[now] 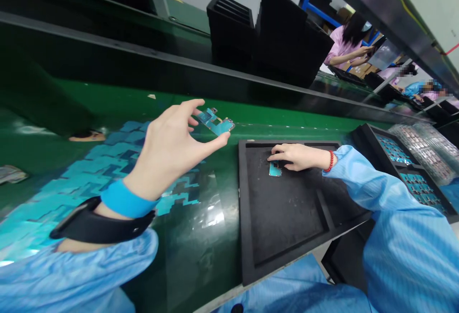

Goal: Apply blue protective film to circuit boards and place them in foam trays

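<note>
Raised over the green mat, my left hand (172, 145) grips a small blue circuit board (217, 122) by its edges, between thumb and fingers. My right hand (292, 156) reaches into a black tray (247, 217), its fingers curled over a second blue circuit board (275, 169). That board lies near the tray's far edge, partly hidden under the fingers. Left of the tray, many flat blue pieces (89, 179) overlap one another on the mat, partly behind my left forearm.
Black stacked trays (233, 26) stand on a ledge behind the mat. At right, another black tray (412, 165) holds rows of blue boards, beside clear plastic packs (425, 153). A co-worker in pink (344, 45) handles something at the upper right.
</note>
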A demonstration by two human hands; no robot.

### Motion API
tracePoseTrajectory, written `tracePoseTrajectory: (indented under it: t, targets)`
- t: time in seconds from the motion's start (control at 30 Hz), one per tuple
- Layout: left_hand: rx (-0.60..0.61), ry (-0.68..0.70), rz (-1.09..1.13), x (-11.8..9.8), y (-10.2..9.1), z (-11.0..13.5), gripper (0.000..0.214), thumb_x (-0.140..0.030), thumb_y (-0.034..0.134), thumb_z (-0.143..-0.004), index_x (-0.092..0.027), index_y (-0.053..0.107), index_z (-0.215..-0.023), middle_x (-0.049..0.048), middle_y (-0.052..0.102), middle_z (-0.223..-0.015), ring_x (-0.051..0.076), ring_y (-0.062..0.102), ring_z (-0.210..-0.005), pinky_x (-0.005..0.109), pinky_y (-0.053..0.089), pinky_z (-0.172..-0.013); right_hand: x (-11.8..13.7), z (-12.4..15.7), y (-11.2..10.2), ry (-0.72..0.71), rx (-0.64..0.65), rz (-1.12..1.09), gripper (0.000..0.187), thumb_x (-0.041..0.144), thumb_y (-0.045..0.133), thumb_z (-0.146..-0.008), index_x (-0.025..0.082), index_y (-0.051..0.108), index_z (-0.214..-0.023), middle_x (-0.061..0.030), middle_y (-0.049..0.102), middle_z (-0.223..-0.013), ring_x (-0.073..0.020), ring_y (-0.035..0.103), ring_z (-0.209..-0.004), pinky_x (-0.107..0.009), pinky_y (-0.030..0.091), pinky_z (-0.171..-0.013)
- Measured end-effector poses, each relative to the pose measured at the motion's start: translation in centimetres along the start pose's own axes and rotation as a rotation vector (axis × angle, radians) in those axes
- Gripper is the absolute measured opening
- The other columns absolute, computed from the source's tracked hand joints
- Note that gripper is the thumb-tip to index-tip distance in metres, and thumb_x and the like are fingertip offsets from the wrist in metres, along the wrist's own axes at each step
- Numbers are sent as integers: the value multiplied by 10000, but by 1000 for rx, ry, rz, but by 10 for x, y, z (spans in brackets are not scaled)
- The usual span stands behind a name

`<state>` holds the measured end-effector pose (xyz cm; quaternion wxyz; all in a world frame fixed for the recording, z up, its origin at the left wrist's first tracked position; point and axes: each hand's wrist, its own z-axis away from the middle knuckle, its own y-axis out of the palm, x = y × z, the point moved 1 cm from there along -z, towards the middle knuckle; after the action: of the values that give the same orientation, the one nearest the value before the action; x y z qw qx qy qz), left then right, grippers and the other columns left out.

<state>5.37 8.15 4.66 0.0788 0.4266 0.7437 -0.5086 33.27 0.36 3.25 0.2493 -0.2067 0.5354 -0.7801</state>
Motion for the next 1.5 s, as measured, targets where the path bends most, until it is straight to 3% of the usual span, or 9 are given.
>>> tracePoseTrajectory:
  t: [0.2,0.37,0.57,0.73,1.03,1.17,1.27,1.37,1.5]
  targets:
    - [8,7,7,2,0,1,720,-518,607,-734,-63,545,-1289,139,638,-1023,261,609,-848,377,522,-789,-14,1,-1,-9,-52,-14,182,264,672,-830,134,682,-956,-119,619,-1151,-211,620,-914,-305,481,-768]
    - [8,-9,27,-1,-1,0,719,-493,643,-733,-51,539,-1290,146,636,-1040,261,604,-856,385,517,-813,-6,-16,9,94,-209,-39,191,304,667,-837,149,661,-948,-97,605,-1174,-204,611,-982,-292,479,-815]
    - [80,67,44,1,1,0,722,-489,649,-737,-93,508,-1324,118,620,-1062,251,599,-855,358,515,-789,7,-41,23,242,-364,-12,215,285,621,-878,103,653,-988,-120,586,-1049,-190,598,-845,-298,494,-727]
    - [220,198,79,7,11,2,756,-500,639,-742,-108,459,-1363,120,609,-1107,273,601,-918,408,514,-840,4,-47,27,264,-411,17,212,226,558,-921,105,648,-1071,-136,569,-1076,-199,586,-843,-322,487,-737]
    - [240,246,140,4,21,5,748,-447,653,-751,-82,446,-1370,149,607,-1175,297,602,-1006,436,485,-941,13,-44,15,267,-561,-74,217,230,536,-943,119,617,-1110,-142,603,-1103,-211,626,-933,-327,523,-798]
    - [362,317,200,-6,25,11,757,-395,686,-722,-134,428,-1385,111,611,-1155,263,602,-984,390,501,-908,23,-34,-12,200,-747,-522,227,259,485,-967,156,626,-1112,-92,655,-1104,-168,642,-975,-292,532,-852]
    - [441,387,207,-13,28,17,778,-331,668,-740,-148,360,-1430,117,588,-1215,250,601,-1005,369,498,-916,27,-35,-23,241,-646,-1032,288,356,609,-892,132,666,-1062,-63,710,-959,-137,670,-791,-264,559,-750]
    - [494,429,167,-16,32,22,776,-267,612,-781,-151,275,-1470,140,524,-1335,264,534,-1187,373,447,-1008,28,-37,-21,339,-495,-1331,286,357,750,-764,95,712,-874,-37,711,-761,-86,618,-589,-205,531,-597]
    - [536,384,94,-15,40,28,794,-220,575,-813,-141,187,-1502,170,368,-1475,284,421,-1329,388,391,-1076,22,-19,0,544,-567,-1501,215,289,793,-718,103,708,-784,-32,715,-707,-59,597,-519,-166,520,-541]
